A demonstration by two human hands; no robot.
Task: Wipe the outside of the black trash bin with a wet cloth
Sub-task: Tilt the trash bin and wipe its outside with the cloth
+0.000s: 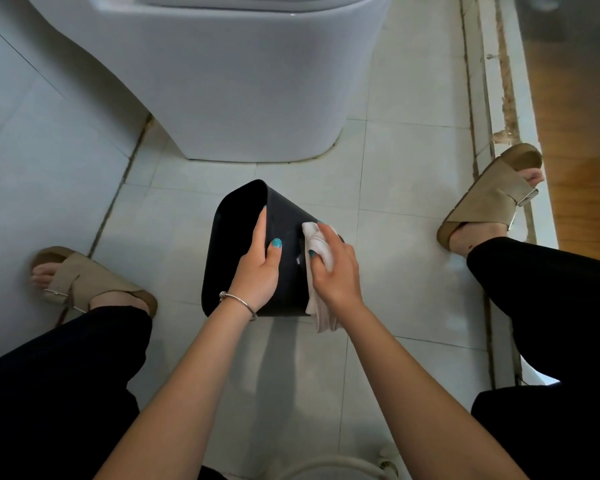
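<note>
The black trash bin [288,233] is tipped on its side above the tiled floor, its open mouth facing left. My left hand [258,268] grips the bin's rim, fingers inside the mouth and thumb on the outer wall. My right hand [336,268] presses a white cloth [317,244] against the bin's outer wall toward its right end; a strip of the cloth hangs down below the bin's near edge. A silver bracelet sits on my left wrist.
A white toilet base [243,98] stands just beyond the bin. My sandalled feet are at the left [84,282] and right [492,199]. A raised white threshold [499,98] runs along the right, with wooden floor past it. A pale round object [333,469] sits at the bottom edge.
</note>
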